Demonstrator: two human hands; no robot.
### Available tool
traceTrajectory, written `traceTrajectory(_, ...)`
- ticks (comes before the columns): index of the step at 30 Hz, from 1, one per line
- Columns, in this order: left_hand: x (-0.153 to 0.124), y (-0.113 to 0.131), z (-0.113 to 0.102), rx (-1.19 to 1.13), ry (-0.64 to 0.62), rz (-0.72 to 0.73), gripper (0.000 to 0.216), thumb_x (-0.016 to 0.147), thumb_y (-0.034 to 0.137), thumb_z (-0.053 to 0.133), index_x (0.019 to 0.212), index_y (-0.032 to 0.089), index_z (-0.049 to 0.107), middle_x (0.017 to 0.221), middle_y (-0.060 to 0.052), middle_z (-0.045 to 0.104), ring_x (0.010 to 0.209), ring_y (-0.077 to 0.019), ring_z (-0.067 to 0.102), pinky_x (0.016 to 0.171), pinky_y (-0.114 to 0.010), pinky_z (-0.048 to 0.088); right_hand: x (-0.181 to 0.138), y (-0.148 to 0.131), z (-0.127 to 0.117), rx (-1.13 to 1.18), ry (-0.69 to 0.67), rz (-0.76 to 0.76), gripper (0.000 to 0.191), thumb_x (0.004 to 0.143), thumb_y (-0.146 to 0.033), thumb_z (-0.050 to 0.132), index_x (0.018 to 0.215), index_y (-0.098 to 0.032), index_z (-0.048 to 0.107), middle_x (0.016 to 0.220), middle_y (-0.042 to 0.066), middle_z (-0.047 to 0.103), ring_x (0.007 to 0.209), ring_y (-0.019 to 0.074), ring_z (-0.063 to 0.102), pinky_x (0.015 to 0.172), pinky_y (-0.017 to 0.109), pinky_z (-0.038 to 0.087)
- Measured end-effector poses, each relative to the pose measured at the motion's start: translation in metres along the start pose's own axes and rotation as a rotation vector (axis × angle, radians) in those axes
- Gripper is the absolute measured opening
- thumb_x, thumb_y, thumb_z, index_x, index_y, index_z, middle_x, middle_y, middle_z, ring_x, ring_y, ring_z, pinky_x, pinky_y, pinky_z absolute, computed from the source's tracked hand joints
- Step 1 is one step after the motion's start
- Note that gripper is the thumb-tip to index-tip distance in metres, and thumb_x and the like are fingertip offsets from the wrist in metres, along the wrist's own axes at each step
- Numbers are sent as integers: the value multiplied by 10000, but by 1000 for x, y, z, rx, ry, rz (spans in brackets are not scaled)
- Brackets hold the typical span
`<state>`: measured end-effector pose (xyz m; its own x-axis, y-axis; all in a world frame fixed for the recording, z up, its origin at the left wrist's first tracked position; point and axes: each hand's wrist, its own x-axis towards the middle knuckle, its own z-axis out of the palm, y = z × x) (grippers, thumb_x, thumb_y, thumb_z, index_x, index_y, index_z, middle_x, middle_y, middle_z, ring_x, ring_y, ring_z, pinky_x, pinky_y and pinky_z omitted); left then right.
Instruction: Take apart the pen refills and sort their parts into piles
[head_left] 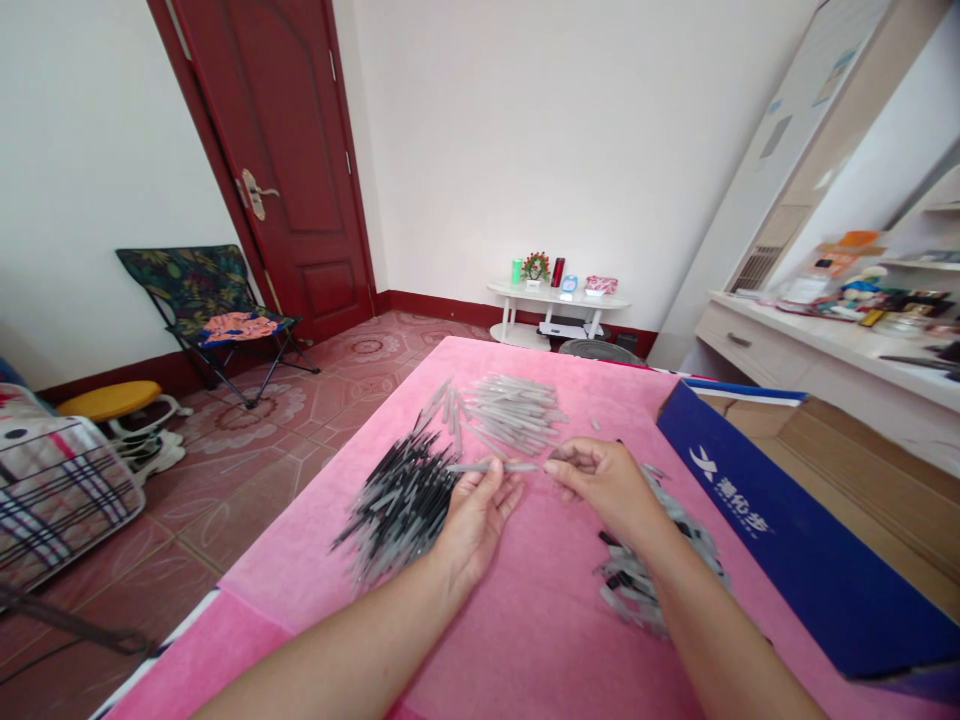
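Note:
My left hand (474,515) pinches a slim grey pen (519,467) between thumb and fingers, level above the cloth. My right hand (606,485) is closed in a pinch just off the pen's right end; what its fingertips hold, if anything, is too small to make out. To the left of my left hand lies a heap of black and grey pen parts (401,505). Beyond both hands is a pile of pale grey pen barrels (514,410). Partly hidden by my right forearm is a pile of grey and black pen caps (637,590).
A pink cloth (525,620) covers the table. At its right stands an open blue cardboard box (780,540). Farther off are a white shelf table (559,295), a folding chair (217,300), a yellow stool (112,400) and a cluttered dresser (750,340).

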<state>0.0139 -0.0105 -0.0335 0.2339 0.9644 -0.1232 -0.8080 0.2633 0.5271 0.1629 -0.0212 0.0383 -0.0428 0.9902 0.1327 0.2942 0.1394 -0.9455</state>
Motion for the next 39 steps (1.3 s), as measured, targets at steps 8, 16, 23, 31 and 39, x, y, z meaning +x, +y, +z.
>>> traceTrajectory(8, 0, -1, -2, 3, -1, 8, 181, 661, 253, 673, 777, 144, 586, 735, -23, 643, 722, -123, 612, 838, -333, 437, 0, 1, -2, 49, -69, 68, 216, 624, -291, 629, 755, -130, 569, 632, 9, 610, 555, 120, 578, 540, 248, 474)
traceTrajectory(16, 1, -1, -1, 0, -21, 7, 142, 696, 231, 644, 780, 138, 578, 735, -20, 642, 724, -116, 605, 843, -330, 431, 1, 2, 0, 46, -86, 56, 182, 625, -250, 625, 747, -125, 573, 611, 11, 615, 556, 121, 574, 550, 239, 465)
traceTrajectory(23, 0, -3, -3, 31, -33, 35, 154, 690, 205, 650, 810, 133, 588, 777, -24, 641, 730, -111, 600, 821, -305, 437, 3, 7, 2, 14, -53, 45, 138, 628, -224, 608, 723, -137, 558, 603, 7, 606, 551, 126, 577, 540, 240, 465)
traceTrajectory(31, -1, -2, 3, 58, -21, 76, 153, 649, 166, 681, 775, 126, 605, 803, -25, 640, 705, -86, 578, 797, -259, 436, 6, 14, 1, -123, -55, 0, 65, 672, -207, 539, 697, -148, 547, 576, -7, 576, 514, 123, 562, 514, 233, 445)
traceTrajectory(39, -4, -4, 4, 68, -33, 100, 141, 647, 157, 682, 764, 121, 612, 795, -32, 632, 702, -84, 564, 771, -249, 434, 3, 26, 2, -393, -41, -60, 363, 837, -374, 343, 588, -166, 505, 495, -5, 534, 452, 102, 501, 470, 205, 366)
